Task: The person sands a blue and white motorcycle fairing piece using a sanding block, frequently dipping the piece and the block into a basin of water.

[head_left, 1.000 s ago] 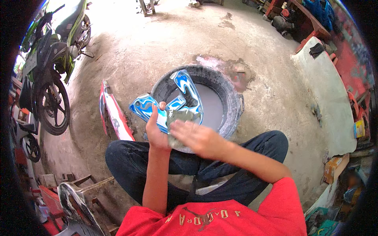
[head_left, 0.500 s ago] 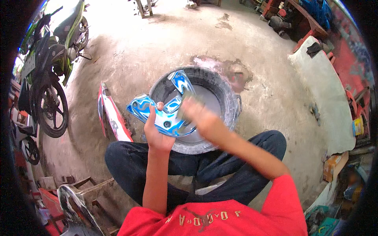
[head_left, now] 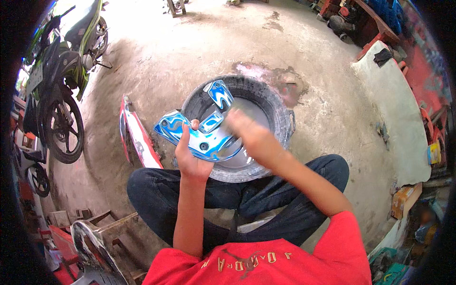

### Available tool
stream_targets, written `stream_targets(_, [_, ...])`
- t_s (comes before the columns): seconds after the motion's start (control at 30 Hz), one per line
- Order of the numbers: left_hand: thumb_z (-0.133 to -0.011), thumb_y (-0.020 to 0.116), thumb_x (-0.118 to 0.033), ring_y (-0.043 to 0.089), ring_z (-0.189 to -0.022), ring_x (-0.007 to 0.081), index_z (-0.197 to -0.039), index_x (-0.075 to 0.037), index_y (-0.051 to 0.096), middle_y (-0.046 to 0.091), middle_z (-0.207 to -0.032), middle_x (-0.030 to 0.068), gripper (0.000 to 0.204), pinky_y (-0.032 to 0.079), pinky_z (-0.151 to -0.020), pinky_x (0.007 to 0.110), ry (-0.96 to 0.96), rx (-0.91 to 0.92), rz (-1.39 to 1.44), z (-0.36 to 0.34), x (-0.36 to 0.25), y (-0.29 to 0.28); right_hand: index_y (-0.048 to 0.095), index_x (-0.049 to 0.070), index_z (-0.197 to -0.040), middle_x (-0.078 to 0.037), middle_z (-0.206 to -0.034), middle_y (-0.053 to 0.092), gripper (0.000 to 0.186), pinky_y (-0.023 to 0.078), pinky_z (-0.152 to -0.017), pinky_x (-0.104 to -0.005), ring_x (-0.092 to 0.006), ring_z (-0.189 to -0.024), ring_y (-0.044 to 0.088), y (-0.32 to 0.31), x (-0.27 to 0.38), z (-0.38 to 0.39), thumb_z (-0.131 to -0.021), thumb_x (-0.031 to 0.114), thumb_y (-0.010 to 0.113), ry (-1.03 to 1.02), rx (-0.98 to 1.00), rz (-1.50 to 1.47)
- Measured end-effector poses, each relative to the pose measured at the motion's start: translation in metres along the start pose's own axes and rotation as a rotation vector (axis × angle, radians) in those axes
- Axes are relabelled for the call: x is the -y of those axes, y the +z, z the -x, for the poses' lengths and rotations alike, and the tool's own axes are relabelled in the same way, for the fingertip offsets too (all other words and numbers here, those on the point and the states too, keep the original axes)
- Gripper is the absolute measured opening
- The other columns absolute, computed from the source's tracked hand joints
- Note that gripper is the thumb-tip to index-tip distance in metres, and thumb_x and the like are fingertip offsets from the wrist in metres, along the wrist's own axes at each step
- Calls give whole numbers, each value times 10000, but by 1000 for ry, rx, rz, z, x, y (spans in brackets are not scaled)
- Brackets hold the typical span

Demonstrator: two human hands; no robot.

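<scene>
My left hand (head_left: 194, 159) grips a motorcycle body panel (head_left: 183, 137) with glossy blue, white and silver swirls, thumb laid over its face. The panel is tilted above the near left part of a round black tub (head_left: 190, 107), which has cloudy water (head_left: 256, 121) in it. Close by the panel's right side is my right hand (head_left: 254, 137), blurred by motion. Its fingers look pressed together around something thin and greyish that I cannot make out. Whether that thing touches the panel is not clear.
A red and white body panel (head_left: 140, 137) lies on the floor left of the tub. Farther left stands a dark motorcycle (head_left: 59, 95). A pale sheet (head_left: 392, 118) lies at the right, with a cardboard box (head_left: 404, 199) nearby. A worn wooden frame (head_left: 114, 232) is at lower left.
My right hand has moved slightly right, off the panel's middle, uncovering more of its right side. My left hand still holds the panel in nearly the same place.
</scene>
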State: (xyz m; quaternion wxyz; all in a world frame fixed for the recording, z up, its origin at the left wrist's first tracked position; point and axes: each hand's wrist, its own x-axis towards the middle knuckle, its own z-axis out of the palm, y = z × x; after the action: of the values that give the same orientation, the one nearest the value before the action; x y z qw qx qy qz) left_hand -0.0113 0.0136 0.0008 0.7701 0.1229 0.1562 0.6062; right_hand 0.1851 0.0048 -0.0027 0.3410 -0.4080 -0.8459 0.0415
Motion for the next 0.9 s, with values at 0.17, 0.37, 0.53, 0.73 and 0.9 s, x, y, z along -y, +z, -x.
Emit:
stream_targets(0.17, [-1073,488,-356,630,-1116,354,-1056,-81,547,650,-1158,209,282,507,-957,494,-117,215,133,-2,-11,-17,571,-43,-1358,-222,-1382,606,466,455,-1119,-427,-315,-1307,588,0,52,7,-900,26,518,-162,87,56])
stream_targets(0.37, [-1069,502,-349,638,-1080,327,-1046,-79,541,652,-1110,185,274,519,-936,485,-36,55,53,3,-3,11,562,-34,-1379,-211,-1398,598,491,460,-1113,-424,-317,-1328,569,-3,-18,-9,-894,43,546,216,-32,47])
stream_targets(0.53, [-1071,499,-332,638,-1057,319,-1068,-83,538,646,-1086,138,252,513,-951,491,-119,241,62,-2,-11,-17,531,-21,-1417,-212,-1433,568,521,444,-1127,-431,-321,-1344,552,0,46,5,-897,5,526,-223,102,-16])
stream_targets(0.73, [-1078,479,-321,650,-1037,288,-1087,-72,536,657,-1061,140,255,516,-948,452,-39,53,0,0,1,9,500,-32,-1435,-230,-1414,573,547,438,-1128,-442,-358,-1331,552,13,-5,6,-888,-21,524,122,-14,1])
stream_targets(0.9, [-1073,490,-326,628,-1111,321,-1050,-90,532,644,-1130,189,240,505,-960,482,-74,166,41,-3,-1,-8,569,-40,-1365,-235,-1371,605,486,465,-1104,-439,-354,-1296,584,8,24,8,-882,0,534,-220,64,-51])
